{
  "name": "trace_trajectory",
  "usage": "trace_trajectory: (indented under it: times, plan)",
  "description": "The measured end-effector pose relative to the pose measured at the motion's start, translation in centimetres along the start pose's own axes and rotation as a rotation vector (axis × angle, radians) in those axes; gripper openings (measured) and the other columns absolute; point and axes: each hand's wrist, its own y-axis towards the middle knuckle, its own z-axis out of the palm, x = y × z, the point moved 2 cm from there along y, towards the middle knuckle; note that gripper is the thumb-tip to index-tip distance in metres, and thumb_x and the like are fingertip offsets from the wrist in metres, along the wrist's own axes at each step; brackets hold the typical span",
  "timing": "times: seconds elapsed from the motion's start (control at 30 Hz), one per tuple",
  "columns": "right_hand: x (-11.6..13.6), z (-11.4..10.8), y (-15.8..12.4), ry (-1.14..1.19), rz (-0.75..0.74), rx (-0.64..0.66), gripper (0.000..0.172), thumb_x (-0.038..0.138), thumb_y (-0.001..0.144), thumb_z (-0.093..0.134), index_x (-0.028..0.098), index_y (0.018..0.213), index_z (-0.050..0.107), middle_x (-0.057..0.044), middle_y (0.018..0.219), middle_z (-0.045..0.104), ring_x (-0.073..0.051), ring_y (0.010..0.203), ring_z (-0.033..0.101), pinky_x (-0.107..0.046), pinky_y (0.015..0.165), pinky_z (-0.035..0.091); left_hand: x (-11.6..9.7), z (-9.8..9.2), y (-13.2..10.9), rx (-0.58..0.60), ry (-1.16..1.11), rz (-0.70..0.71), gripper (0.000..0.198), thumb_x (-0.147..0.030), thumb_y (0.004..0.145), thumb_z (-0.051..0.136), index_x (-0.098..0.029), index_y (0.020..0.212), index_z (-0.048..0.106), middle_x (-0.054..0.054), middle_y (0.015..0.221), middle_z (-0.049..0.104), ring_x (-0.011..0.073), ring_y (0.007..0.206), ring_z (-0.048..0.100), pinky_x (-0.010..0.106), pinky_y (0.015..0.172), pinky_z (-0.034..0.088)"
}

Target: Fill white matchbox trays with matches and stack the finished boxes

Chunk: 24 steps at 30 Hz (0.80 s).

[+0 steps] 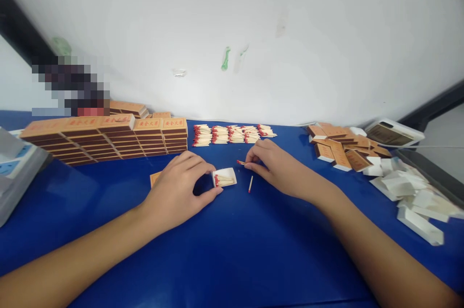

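Observation:
A small white matchbox tray (224,177) with red-tipped matches in it lies on the blue table (232,250). My left hand (177,192) curls round its left end, thumb and fingers touching the tray. My right hand (271,163) pinches a single match (240,162) by its stem, just right of the tray. Another loose match (250,184) lies on the table below that hand. An orange matchbox sleeve (155,178) peeks out from under my left hand.
Rows of loose matches (232,134) lie at the back by the white wall. Stacked orange matchboxes (105,141) fill the back left. A heap of orange sleeves (340,148) and white trays (409,192) lies at right. A grey device (393,132) sits at far right.

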Motion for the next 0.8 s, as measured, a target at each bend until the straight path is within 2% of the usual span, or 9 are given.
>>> trace_trajectory:
  times: [0.37, 0.53, 0.63, 0.8]
  plan:
    - [0.3, -0.6, 0.2, -0.016, -0.006, -0.016, 0.011, 0.019, 0.098, 0.068, 0.02, 0.088, 0.072, -0.006, 0.09, 0.069, -0.023, 0.093, 0.062, -0.035, 0.079, 0.048, -0.1, 0.0, 0.0, 0.006, 0.014, 0.008, 0.02, -0.036, 0.094, 0.076, -0.021, 0.106, 0.072, 0.005, 0.102, 0.075, 0.0257, 0.102, 0.065, 0.043, 0.091, 0.054]
    - [1.4, -0.7, 0.0, 0.131, -0.021, -0.08, 0.01, 0.023, 0.098, 0.07, 0.022, 0.09, 0.075, -0.004, 0.09, 0.07, -0.02, 0.088, 0.063, -0.033, 0.077, 0.049, -0.1, 0.0, 0.1, 0.004, 0.014, 0.003, 0.02, -0.037, 0.094, 0.076, -0.022, 0.107, 0.072, 0.005, 0.102, 0.075, 0.0258, 0.102, 0.065, 0.043, 0.091, 0.054]
    - [2.9, -0.1, -0.3, 0.213, -0.075, -0.114, 0.008, 0.024, 0.098, 0.07, 0.023, 0.093, 0.075, -0.003, 0.092, 0.069, -0.018, 0.088, 0.063, -0.032, 0.077, 0.05, -0.2, 0.0, 0.1, -0.006, 0.015, 0.013, 0.02, -0.036, 0.094, 0.076, -0.021, 0.106, 0.072, 0.005, 0.101, 0.075, 0.0256, 0.102, 0.065, 0.042, 0.091, 0.054]
    - [4.6, 1.6, -0.8, 0.113, -0.175, -0.064, 0.007, 0.017, 0.1, 0.066, 0.02, 0.098, 0.072, -0.006, 0.095, 0.067, -0.021, 0.095, 0.061, -0.035, 0.083, 0.05, -0.3, 0.0, 0.0, -0.017, 0.013, 0.028, 0.02, -0.035, 0.094, 0.077, -0.02, 0.106, 0.07, 0.005, 0.103, 0.075, 0.0254, 0.103, 0.065, 0.042, 0.092, 0.053]
